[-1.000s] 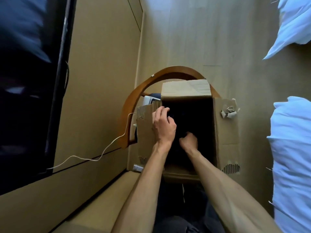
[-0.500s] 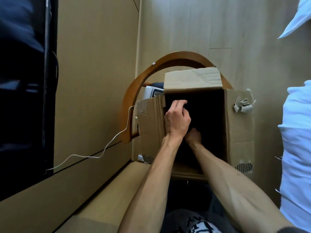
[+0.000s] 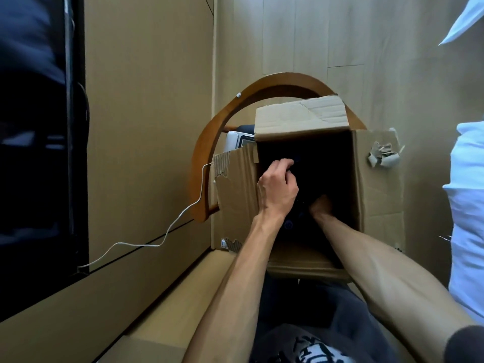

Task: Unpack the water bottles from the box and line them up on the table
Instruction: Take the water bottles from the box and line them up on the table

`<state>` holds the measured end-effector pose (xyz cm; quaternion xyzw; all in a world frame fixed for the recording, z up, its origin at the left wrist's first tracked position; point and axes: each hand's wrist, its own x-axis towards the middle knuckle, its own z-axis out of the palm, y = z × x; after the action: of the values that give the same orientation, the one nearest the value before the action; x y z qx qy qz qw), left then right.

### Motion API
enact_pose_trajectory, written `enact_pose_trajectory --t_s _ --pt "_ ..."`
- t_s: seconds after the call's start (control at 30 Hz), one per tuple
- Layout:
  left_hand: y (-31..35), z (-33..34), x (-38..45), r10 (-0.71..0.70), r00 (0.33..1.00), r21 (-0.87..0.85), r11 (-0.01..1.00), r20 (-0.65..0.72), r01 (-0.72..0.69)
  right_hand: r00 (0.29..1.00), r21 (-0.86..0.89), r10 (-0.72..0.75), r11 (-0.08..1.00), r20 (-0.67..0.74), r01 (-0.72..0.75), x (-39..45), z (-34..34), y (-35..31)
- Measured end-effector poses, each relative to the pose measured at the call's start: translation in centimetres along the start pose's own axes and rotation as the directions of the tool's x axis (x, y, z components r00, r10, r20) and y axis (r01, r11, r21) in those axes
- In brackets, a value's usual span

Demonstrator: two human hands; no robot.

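Both hands reach into the open cardboard box (image 3: 377, 195), which sits on a wooden chair (image 3: 209, 142) beside the bench (image 3: 146, 100). Left hand (image 3: 279, 188) is at the box's left inner wall with its fingers (image 3: 284, 163) curled down into the dark, and right hand (image 3: 321, 204) is sunk deeper; what either holds cannot be told. Faint round shapes near the wrists may be bottle caps (image 3: 289, 225), too dim to be sure.

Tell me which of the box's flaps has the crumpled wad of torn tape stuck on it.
The right-hand flap; the torn tape wad sits near its far end. The far flap and left flap carry none.
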<state>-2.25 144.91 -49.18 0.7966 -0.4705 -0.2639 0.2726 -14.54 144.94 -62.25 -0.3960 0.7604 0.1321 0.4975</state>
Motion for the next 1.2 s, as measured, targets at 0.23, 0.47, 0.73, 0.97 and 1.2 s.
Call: enact_pose_trajectory --t_s 0.23,0.47,0.73,0.97,1.2 --pt "-0.4 -0.3 -0.8 -0.006 0.999 0.01 1.0 0.033 0.005 0.993 -0.142 -0.067 0.987 0.098 0.08 0.1 0.5 1.1" --pt "-0.5 -1.8 -1.8 0.001 1.0 -0.002 1.0 -0.014 -0.001 0.989 -0.395 -0.149 0.909 -0.007 0.134 -2.5 -1.5 -1.0" --pt "1.7 -5.2 -3.1 0.057 0.993 -0.022 0.998 -0.106 -0.06 0.959 -0.442 -0.238 0.885 -0.152 0.15 -9.7 -4.1 -4.9" --pt "2.5 -9.5 -6.1 -0.018 0.996 -0.128 0.992 -0.088 0.007 0.922 -0.27 -0.311 0.931 -0.23 0.247 -18.6 -7.4 -6.4" --pt "3.4 -15.3 -10.1 -0.084 0.992 -0.285 0.957 -0.096 0.053 0.783 -0.223 -0.528 0.849 -0.328 0.479 -30.8 -11.0 -6.8"
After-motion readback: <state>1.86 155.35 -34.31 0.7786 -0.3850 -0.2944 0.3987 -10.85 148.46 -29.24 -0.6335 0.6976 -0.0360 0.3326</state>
